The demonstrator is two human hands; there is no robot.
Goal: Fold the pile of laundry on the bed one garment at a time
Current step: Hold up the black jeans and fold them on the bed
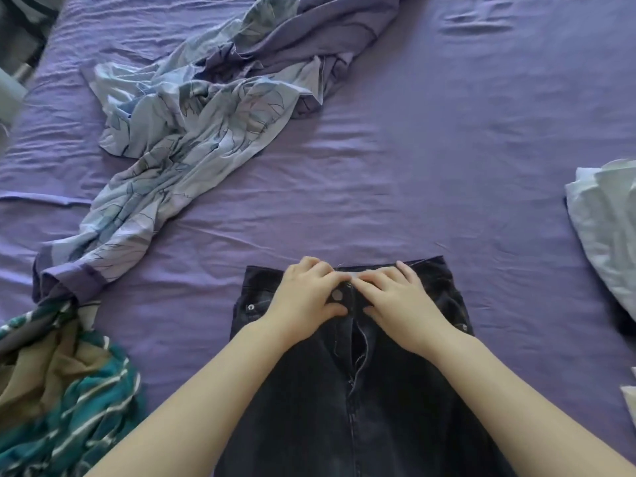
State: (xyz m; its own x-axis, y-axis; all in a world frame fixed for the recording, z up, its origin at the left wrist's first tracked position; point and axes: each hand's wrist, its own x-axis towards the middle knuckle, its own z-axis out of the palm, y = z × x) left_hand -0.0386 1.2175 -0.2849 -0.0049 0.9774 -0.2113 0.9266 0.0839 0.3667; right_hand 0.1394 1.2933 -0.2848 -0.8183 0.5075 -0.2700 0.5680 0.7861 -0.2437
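Observation:
A pair of dark jeans (303, 390) lies flat on the purple bed sheet (430, 166), waistband away from me and fly unzipped. My left hand (309, 297) pinches the left side of the waistband beside the metal button (337, 296). My right hand (395, 297) pinches the right side of the waistband, its fingertips meeting those of the left hand at the fly. A crumpled light-blue patterned garment (179, 132) lies at the upper left. A teal and tan striped garment (62, 390) sits bunched at the lower left.
A pale, light-coloured cloth (609, 228) lies at the right edge of the bed. The bed's left edge and some grey items (13, 46) show at the top left corner. Bare sheet stretches beyond the jeans and to their right.

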